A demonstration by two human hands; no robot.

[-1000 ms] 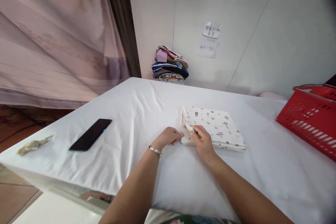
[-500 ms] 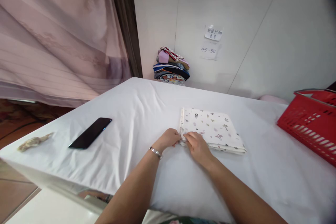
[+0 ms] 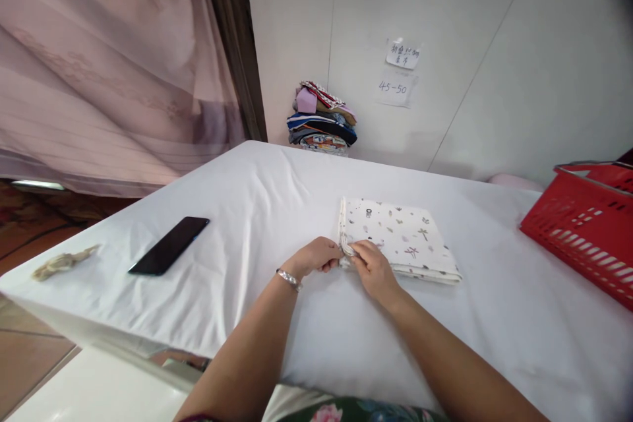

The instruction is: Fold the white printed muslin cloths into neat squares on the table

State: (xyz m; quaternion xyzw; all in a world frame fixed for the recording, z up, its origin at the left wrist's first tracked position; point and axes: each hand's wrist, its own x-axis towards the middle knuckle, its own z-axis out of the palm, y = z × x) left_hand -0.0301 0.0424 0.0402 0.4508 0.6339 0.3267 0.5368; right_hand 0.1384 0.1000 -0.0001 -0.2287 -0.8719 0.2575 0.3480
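Note:
A folded white cloth [image 3: 403, 237] printed with small figures lies flat on the white-covered table [image 3: 277, 211]. Both my hands meet at its near left corner. My left hand [image 3: 316, 255], a bracelet on its wrist, has its fingers curled and pinches the cloth's left edge. My right hand [image 3: 374, 267] rests on the same corner with fingers bent, gripping the layered edge.
A black phone [image 3: 169, 254] lies on the table's left side, and a knotted beige strip [image 3: 64, 262] sits near the left edge. A red plastic basket [image 3: 583, 224] stands at the right. A stack of folded clothes [image 3: 321, 120] rests against the wall under paper notes [image 3: 399, 72].
The cloth's lifted left layers have been pressed down flat. My right hand slid from the raised flap down to the near left corner beside my left hand.

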